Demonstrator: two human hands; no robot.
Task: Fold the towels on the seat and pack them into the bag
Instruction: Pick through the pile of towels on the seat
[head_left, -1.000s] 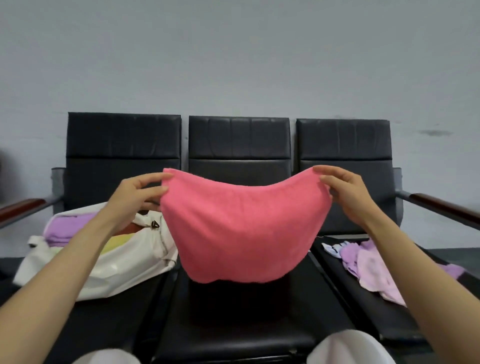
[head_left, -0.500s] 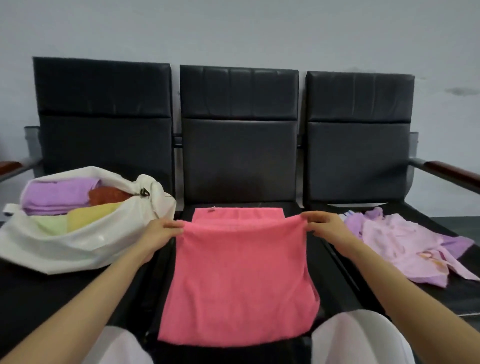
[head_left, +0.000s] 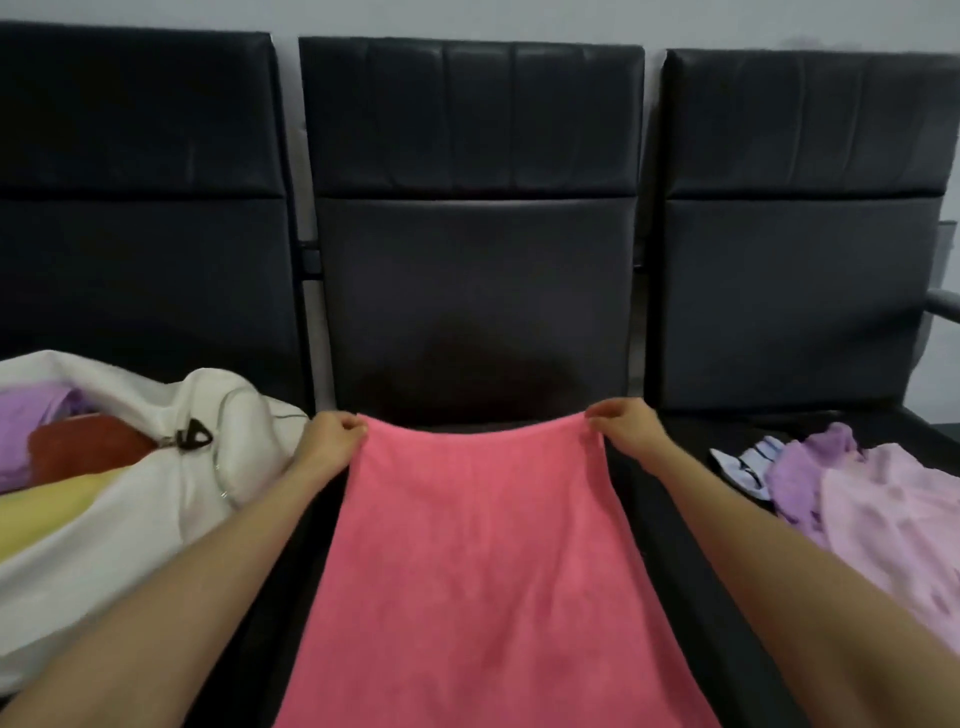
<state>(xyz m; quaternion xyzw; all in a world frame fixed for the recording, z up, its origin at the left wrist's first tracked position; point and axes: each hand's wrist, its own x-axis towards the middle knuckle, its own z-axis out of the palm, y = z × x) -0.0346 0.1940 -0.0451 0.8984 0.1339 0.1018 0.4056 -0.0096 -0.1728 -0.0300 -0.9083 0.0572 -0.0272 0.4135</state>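
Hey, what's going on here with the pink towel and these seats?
A person holds a pink towel stretched over the middle seat, left hand and right hand each pinching a far corner. The white bag on the left seat holds coloured towels. More purple and pale pink cloths lie crumpled on the right seat.

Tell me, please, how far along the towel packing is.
Done: purple, red and yellow towels lie in the white bag. In hand: the left hand and the right hand pinch the far corners of the pink towel. Left: fold and pack it, then the purple and pink pile at the right.
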